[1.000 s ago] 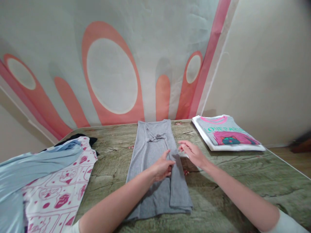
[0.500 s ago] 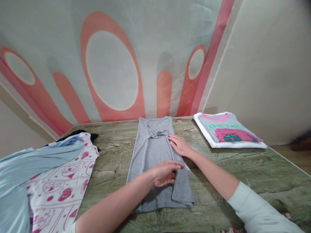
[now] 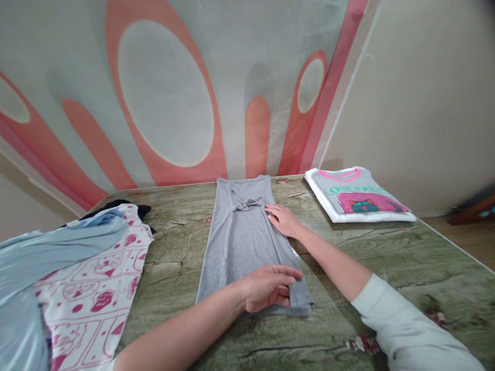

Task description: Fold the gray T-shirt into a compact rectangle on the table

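A grey dress (image 3: 247, 242) lies lengthwise on the table, narrowed, with a knotted tie across its upper part. My left hand (image 3: 268, 288) is at its lower right corner. The index finger reaches over the side edge, and the curled lower fingers meet the folded flap, which seems held between them. Higher up, my right hand (image 3: 284, 220) rests along the right edge beside the tie, fingers stretched out and lying on the cloth.
A folded grey T-shirt (image 3: 359, 188) with pink collar and cat print tops a white stack at the back right. Light blue cloth (image 3: 77, 247), pink-and-white printed cloth (image 3: 104, 293) and black cloth (image 3: 144, 211) lie heaped at left. The wood-patterned table (image 3: 174, 221) meets a wall behind.
My left hand has moved slightly right and down at the dress's lower side, and the hem there has shifted. The right hand stays by the tie. The view has tilted slightly.
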The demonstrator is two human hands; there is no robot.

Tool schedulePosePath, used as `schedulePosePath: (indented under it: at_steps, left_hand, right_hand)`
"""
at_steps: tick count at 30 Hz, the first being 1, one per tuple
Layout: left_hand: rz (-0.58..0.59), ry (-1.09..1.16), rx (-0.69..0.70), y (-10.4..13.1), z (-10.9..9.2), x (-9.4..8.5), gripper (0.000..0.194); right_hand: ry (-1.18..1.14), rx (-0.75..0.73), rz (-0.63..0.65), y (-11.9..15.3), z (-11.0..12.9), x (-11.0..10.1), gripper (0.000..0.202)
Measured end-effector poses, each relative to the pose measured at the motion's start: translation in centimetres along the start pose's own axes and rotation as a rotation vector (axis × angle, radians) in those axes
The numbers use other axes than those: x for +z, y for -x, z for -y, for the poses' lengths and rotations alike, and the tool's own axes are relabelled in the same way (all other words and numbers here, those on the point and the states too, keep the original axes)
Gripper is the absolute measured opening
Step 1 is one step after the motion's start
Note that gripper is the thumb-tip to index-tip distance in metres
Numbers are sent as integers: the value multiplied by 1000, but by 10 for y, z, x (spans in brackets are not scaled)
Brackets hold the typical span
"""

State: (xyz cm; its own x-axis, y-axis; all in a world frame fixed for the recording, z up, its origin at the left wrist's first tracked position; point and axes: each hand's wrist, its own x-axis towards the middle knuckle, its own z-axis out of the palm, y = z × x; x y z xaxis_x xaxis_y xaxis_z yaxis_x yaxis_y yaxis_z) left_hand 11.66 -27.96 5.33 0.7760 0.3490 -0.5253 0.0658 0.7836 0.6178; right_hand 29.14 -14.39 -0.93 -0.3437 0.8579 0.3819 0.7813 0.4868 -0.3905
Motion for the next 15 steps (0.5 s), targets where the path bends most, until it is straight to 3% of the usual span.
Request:
schedulePosePath:
  at_steps: [6,10,13,15]
  left_hand:
    - [85,-1,-64,6,11,3,43]
    - [199,-51,-136,18,13,4,61]
    - [201,-274,-90,29,7,6,57]
    - [88,-604,48,35,3,7,42]
  right_hand:
    - [-1,-8,-5,0,-1,0,34]
    - [-2,-9,-3,0,-2,1,35]
    - [-4,-8,-4,-1,-3,2,34]
    - [-11,0,-6,-1,-4,3,34]
